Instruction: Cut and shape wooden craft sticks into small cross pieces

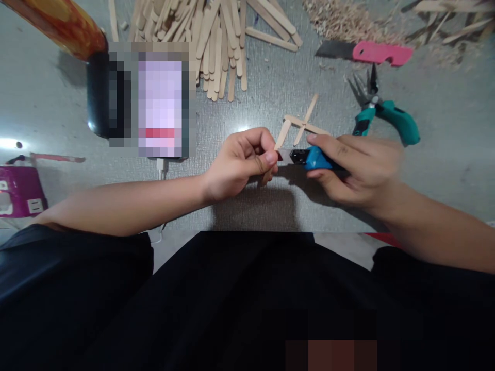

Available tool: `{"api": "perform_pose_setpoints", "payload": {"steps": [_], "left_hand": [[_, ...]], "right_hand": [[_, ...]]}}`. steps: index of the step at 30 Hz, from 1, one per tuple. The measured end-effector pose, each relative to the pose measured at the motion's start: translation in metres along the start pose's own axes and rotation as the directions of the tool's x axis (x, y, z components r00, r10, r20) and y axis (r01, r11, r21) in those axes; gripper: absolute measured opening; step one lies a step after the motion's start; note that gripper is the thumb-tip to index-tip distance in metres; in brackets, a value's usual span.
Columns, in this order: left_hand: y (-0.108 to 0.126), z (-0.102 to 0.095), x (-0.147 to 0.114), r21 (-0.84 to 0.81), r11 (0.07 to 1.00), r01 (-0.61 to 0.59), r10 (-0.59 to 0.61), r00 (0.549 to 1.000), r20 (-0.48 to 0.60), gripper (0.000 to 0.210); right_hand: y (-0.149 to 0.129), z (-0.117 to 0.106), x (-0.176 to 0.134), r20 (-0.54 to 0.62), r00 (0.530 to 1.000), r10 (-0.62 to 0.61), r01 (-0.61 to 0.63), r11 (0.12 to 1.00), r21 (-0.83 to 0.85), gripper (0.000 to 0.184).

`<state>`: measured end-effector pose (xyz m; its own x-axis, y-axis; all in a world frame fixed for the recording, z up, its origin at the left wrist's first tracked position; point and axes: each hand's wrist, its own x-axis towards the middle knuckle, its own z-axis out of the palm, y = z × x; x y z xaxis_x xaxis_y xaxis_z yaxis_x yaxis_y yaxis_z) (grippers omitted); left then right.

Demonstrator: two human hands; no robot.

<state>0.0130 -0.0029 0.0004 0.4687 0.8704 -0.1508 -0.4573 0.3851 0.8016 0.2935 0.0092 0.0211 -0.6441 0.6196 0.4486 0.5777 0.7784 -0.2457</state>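
Observation:
My left hand (249, 162) is closed in a pinch on a wooden craft stick (283, 134), whose rounded end sticks up past the thumb and forefinger. In my right hand (358, 167) is a blue and black utility knife (317, 158), gripped with the blade pointing left. The blade meets the stick right beside my left thumb; whether it has cut in cannot be made out. Just beyond the hands, on the table, lie craft sticks crossed over each other (304, 124). My right fingers hide one end of them.
A heap of craft sticks (218, 46) lies at the back, with wood shavings (348, 23) to its right. Pink-handled cutter (382, 53) and green-handled pliers (398, 121) rest at the right. On the left are a blurred phone (160, 103) on a cable and a purple socket box (23, 188).

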Motion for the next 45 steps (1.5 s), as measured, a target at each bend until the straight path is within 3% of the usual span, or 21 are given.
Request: {"api": "perform_pose_setpoints", "payload": {"steps": [10, 14, 18, 24, 28, 33, 40, 45], "left_hand": [[0.002, 0.0008, -0.0006, -0.002, 1.0, 0.016, -0.016, 1.0, 0.002, 0.06], [0.0029, 0.0008, -0.0003, -0.024, 0.999, 0.029, -0.029, 1.0, 0.008, 0.059], [0.0018, 0.0002, 0.0001, -0.028, 0.999, 0.03, -0.03, 1.0, 0.0, 0.06], [-0.0001, -0.0011, 0.0006, 0.002, 1.0, 0.017, -0.017, 1.0, 0.002, 0.061], [-0.0001, -0.001, 0.0003, 0.02, 1.0, 0.011, -0.011, 1.0, -0.005, 0.062], [0.002, 0.0002, -0.0001, 0.024, 1.0, -0.001, 0.001, 1.0, 0.011, 0.063], [0.0033, -0.0018, -0.0001, 0.077, 0.997, -0.008, 0.005, 0.999, 0.039, 0.066], [0.0032, -0.0031, -0.0011, 0.094, 0.995, -0.019, 0.016, 0.999, 0.032, 0.065]], "right_hand": [[-0.0014, -0.0041, -0.0009, 0.092, 0.993, 0.076, -0.081, 0.996, 0.046, 0.055], [-0.0004, -0.0039, -0.0008, 0.039, 0.999, 0.03, -0.033, 0.997, 0.065, 0.056], [-0.0008, -0.0045, 0.0005, 0.105, 0.992, 0.071, -0.075, 0.997, 0.035, 0.053], [0.0017, -0.0009, 0.0005, -0.013, 1.0, 0.004, -0.003, 0.997, 0.08, 0.055], [0.0011, -0.0017, -0.0005, 0.058, 0.997, 0.046, -0.05, 0.996, 0.072, 0.053], [0.001, -0.0021, 0.0013, 0.023, 1.0, 0.018, -0.021, 0.992, 0.126, 0.053], [-0.0056, -0.0097, 0.0029, 0.157, 0.984, 0.081, -0.111, 0.976, 0.189, 0.049], [-0.0053, -0.0075, 0.0023, 0.155, 0.985, 0.072, -0.107, 0.967, 0.23, 0.048]]}}
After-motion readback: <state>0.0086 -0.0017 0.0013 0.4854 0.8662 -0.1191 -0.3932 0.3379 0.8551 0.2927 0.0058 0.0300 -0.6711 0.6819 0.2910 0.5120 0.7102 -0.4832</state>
